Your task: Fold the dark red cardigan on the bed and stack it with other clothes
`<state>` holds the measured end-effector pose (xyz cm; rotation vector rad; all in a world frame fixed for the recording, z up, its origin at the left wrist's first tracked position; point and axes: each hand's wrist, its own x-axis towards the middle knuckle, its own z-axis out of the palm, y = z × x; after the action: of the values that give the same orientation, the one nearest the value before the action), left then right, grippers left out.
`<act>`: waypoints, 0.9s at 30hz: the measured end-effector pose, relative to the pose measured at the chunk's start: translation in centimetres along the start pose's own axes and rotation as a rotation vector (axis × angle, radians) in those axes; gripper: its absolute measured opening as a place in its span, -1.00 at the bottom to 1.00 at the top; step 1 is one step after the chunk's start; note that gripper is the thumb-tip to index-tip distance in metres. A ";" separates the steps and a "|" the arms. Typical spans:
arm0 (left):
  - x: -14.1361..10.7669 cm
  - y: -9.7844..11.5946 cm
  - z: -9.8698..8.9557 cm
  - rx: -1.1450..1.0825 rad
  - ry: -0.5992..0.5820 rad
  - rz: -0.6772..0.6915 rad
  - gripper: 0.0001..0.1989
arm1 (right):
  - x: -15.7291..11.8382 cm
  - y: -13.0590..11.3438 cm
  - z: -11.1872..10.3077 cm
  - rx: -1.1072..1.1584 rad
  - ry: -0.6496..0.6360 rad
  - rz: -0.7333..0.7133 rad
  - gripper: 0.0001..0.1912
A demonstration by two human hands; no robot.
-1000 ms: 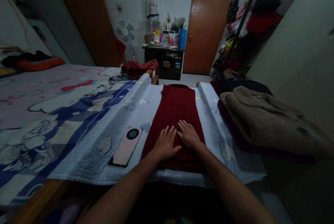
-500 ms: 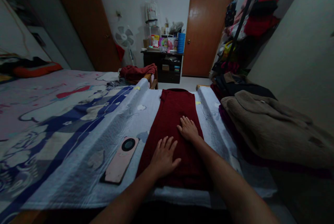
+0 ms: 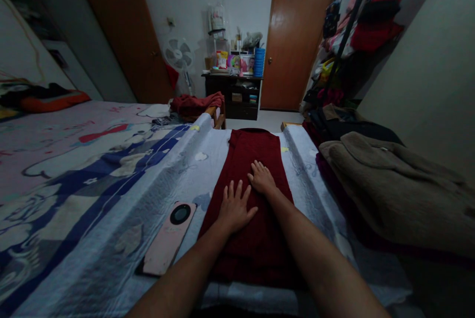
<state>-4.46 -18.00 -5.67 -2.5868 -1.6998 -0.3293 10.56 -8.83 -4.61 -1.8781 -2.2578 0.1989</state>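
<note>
A dark red knit garment (image 3: 256,239) lies folded into a long narrow shape on a pale blue sheet (image 3: 200,164), its dark neckline at the far end. Flat on its middle rests my left hand (image 3: 236,206), fingers spread. My right hand (image 3: 261,177) lies on the cloth a little farther away and to the right, palm down with the fingers stretched out. Neither hand grips the fabric. Left of the garment is a pink phone (image 3: 168,241), face down, with a round black camera ring.
A brown fleece coat (image 3: 393,194) is piled on other folded clothes at the right. On the left spreads a patterned bed cover (image 3: 100,169). A reddish cloth (image 3: 196,103) hangs over a wooden bed rail. Beyond stand a fan (image 3: 180,56) and a dark cabinet (image 3: 232,103).
My left hand has slid slightly forward over the garment. My right hand has shifted a little to the left. The view has moved slightly; the garment stays in place.
</note>
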 end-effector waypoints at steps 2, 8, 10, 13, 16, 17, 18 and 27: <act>-0.3 -0.1 0.6 0.016 0.002 0.007 -0.23 | 0.5 0.5 0.3 -0.011 0.000 0.019 -0.32; -0.5 0.0 0.2 0.035 0.003 0.000 -0.21 | 2.3 1.4 0.2 -0.043 -0.014 0.096 -0.23; -0.5 0.1 0.2 0.030 0.010 -0.002 -0.21 | 2.7 1.7 0.2 -0.044 -0.024 0.108 -0.21; -0.5 0.1 0.2 0.026 0.007 -0.013 -0.21 | 2.7 1.9 0.1 -0.048 -0.039 0.109 -0.21; -0.5 0.1 0.3 0.020 0.008 -0.017 -0.22 | 1.7 1.9 -0.3 -0.047 -0.065 0.109 -0.24; -0.5 0.1 0.3 0.018 0.009 -0.018 -0.22 | 1.1 1.9 -0.4 -0.042 -0.076 0.105 -0.24; -0.5 0.1 0.3 0.017 0.011 -0.020 -0.22 | 0.5 1.8 -0.5 -0.036 -0.085 0.099 -0.24; -0.6 0.4 -0.4 0.031 0.023 -0.016 -0.25 | -6.1 0.6 -1.0 -0.073 -0.010 0.100 -0.32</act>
<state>-4.41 -18.74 -5.36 -2.5388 -1.7053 -0.3298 12.43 -14.78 -4.16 -2.0338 -2.2071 0.1421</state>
